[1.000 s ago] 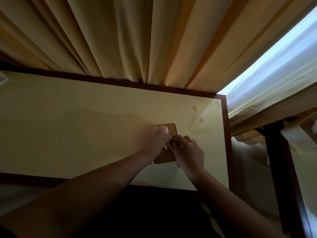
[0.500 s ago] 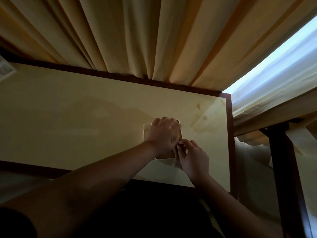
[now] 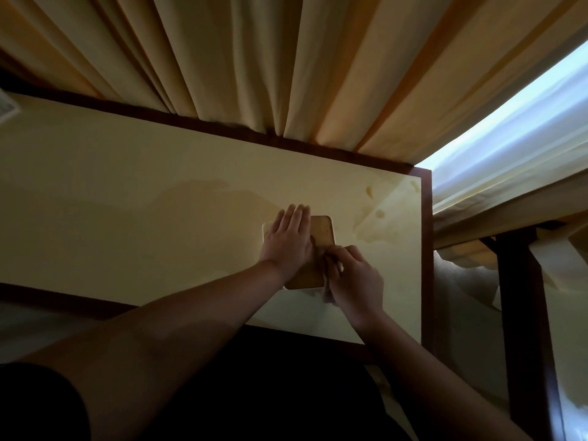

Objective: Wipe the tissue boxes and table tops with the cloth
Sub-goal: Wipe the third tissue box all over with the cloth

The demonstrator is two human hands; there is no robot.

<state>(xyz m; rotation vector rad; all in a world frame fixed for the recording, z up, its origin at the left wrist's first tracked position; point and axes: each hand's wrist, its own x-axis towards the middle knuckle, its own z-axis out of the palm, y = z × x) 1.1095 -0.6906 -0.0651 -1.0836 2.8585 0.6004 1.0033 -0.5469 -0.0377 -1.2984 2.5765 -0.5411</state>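
Both hands worked the tissue box [image 3: 322, 232]. My left hand [image 3: 288, 241] pressed flat; my right hand [image 3: 356, 276] pinched the cloth [image 3: 327, 296]. Light, it probably slides unless steadied from above.

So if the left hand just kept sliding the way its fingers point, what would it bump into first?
Probably nothing nearby: the left hand lies flat on the tissue box, fingers aimed across bare table top. Beyond that comes the dark back rim, then the curtain, though depth is hard to judge.

Hands wiping a tissue box on a cream table top

The left hand [image 3: 288, 241] lies flat, fingers straight, on the wooden tissue box [image 3: 321, 232]; just right of those fingers, the right hand [image 3: 356, 278] pinches a cloth [image 3: 327, 296] against the box's near edge, on the table top [image 3: 159, 224].
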